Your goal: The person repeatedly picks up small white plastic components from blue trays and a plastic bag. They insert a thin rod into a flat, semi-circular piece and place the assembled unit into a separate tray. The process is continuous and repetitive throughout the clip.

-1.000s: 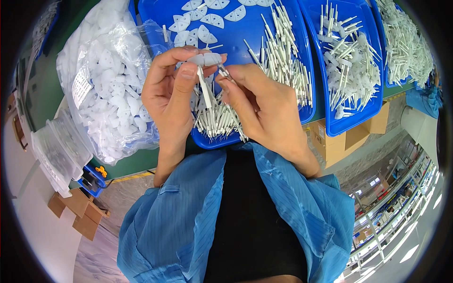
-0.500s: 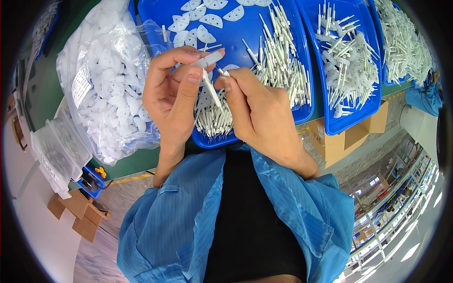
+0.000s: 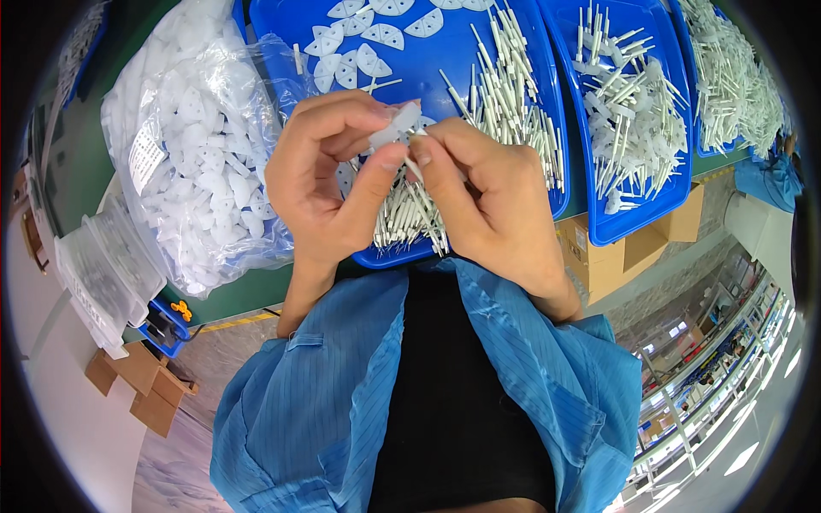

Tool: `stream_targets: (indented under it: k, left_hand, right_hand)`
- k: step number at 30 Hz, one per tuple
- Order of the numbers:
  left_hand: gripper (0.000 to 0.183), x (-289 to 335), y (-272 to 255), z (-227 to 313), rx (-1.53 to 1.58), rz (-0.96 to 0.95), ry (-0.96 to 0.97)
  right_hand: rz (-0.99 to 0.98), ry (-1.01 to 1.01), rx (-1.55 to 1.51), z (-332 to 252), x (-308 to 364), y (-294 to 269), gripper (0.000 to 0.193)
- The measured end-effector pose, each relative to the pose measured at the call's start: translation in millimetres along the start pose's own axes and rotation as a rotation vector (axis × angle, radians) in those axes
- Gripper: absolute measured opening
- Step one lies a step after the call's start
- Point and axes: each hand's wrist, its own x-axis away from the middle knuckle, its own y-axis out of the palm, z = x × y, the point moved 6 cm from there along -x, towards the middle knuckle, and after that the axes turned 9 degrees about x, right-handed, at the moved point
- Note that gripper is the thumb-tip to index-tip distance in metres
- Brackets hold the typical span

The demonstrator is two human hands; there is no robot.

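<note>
My left hand [image 3: 329, 184] pinches a translucent white plastic piece [image 3: 396, 126] between thumb and fingers. My right hand [image 3: 496, 205] is closed close against it, thumb and forefinger pinching a thin white part at the piece's edge; its tip is mostly hidden by the fingers. A white rod [image 3: 414, 168] slants down from the plastic piece between the two hands. Both hands are over a blue tray [image 3: 432, 68]. In it lie flat fan-shaped white pieces [image 3: 382, 35] with small holes, and a heap of white rods with thin metal ends [image 3: 513, 103].
Left of the tray, a clear bag [image 3: 201, 184] bulges with fan-shaped pieces. Another blue tray [image 3: 620, 229] at right holds rods joined with white pieces, and more are heaped [image 3: 735, 94] beyond. A cardboard box [image 3: 647, 248] sits below. Clear plastic containers [image 3: 111, 265] stand at far left.
My left hand has moved right with the plastic piece, and my right hand has closed in against it. The rod now slants down to the right, partly behind my right fingers.
</note>
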Motion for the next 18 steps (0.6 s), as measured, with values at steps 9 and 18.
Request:
stream_targets:
  k: [9,18]
  left_hand:
    - [0.024,-2.2,-9.8,4.1,0.168,-0.029,-0.007]
    - [0.03,-5.1,-1.6,14.1,0.088,-0.142,0.141]
  right_hand:
    - [-0.049,-0.165,-0.305,6.4,-0.2,8.5,0.009]
    - [0.33,-0.521,0.247,-15.2,17.6,6.9,0.016]
